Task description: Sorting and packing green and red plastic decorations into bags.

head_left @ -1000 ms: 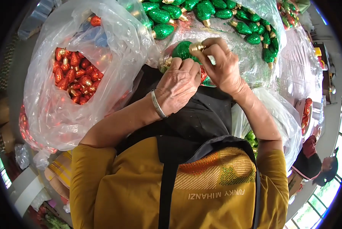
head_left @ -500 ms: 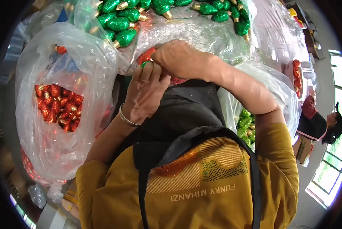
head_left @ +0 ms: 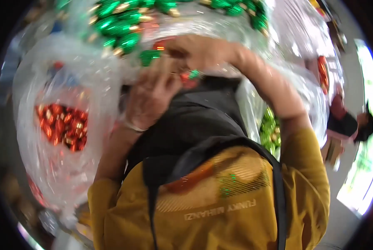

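My left hand [head_left: 151, 91] and my right hand [head_left: 203, 52] meet at the table's near edge, both blurred by motion. The left hand's fingers are closed at a glittery green bulb ornament [head_left: 149, 57], which sticks out past their tips. My right hand is curled over, its fingers bent down beside the left fingertips; what they grip is hidden. A red ornament [head_left: 162, 44] shows at its knuckles. Between and below the hands is another red and green piece [head_left: 189, 76], too smeared to make out.
Several green bulb ornaments [head_left: 119, 25] with gold caps lie on the plastic-covered table [head_left: 194, 25]. At left stands a clear bag [head_left: 28, 137] of red ornaments [head_left: 63, 125]; at right, a bag holds lighter green ones [head_left: 269, 131]. Another person [head_left: 344, 121] is at far right.
The view has shifted and blurred. A green bulb ornament now shows beyond my left fingertips, where only a sliver showed. A red and green piece has come into sight below my right hand.
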A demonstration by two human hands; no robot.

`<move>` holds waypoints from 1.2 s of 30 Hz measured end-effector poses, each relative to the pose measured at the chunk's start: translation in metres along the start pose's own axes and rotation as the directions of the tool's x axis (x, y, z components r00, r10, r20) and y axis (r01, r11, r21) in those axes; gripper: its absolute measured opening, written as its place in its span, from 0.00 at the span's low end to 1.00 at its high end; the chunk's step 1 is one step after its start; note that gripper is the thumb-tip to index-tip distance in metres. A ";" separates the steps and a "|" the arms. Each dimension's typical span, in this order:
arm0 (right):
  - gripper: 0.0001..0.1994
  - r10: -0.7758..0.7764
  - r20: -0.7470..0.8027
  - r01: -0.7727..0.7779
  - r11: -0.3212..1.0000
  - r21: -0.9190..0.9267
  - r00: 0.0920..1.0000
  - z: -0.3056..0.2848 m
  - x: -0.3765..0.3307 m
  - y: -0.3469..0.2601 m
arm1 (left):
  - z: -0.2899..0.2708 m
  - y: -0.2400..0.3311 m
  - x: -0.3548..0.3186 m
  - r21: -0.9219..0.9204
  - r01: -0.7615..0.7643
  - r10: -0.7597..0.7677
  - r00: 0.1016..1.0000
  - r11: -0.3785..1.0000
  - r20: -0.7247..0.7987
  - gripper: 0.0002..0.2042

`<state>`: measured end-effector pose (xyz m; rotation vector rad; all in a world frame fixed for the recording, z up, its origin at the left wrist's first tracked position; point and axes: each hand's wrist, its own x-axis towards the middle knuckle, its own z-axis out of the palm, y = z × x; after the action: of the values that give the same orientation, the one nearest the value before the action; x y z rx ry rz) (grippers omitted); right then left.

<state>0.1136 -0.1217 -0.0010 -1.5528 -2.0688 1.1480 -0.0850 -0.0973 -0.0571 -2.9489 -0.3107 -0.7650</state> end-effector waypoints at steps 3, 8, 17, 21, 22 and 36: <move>0.09 0.054 0.269 -0.085 0.991 0.105 0.962 -0.022 0.010 0.013 | -0.008 -0.008 0.015 -0.099 -0.040 0.051 0.992 0.994 0.111 0.14; 0.13 -0.393 -0.488 0.100 0.846 -0.523 0.780 -0.023 -0.070 -0.024 | -0.006 -0.022 0.039 -0.162 -0.190 0.217 0.961 0.968 0.169 0.17; 0.24 0.959 -0.267 -0.996 0.090 -0.015 0.091 0.132 -0.315 0.134 | -0.012 -0.019 0.040 -0.284 -0.103 0.186 0.941 0.953 0.283 0.17; 0.30 0.926 -0.311 -0.976 0.216 -0.024 0.213 0.173 -0.336 0.165 | -0.017 -0.010 0.044 -0.219 -0.129 0.200 0.918 0.967 0.343 0.15; 0.30 0.943 -0.277 -0.982 0.159 -0.106 0.183 0.164 -0.327 0.155 | -0.014 -0.010 0.041 -0.203 -0.173 0.229 0.927 0.964 0.296 0.12; 0.17 0.797 -0.177 -0.799 0.596 0.077 0.577 0.126 -0.361 0.153 | -0.015 -0.023 0.031 -0.255 -0.131 0.191 0.956 0.958 0.224 0.03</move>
<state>0.2632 -0.4871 -0.1189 -2.6159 -1.1902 1.1411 -0.0700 -0.0715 -0.0283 -3.2484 0.0144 -0.4418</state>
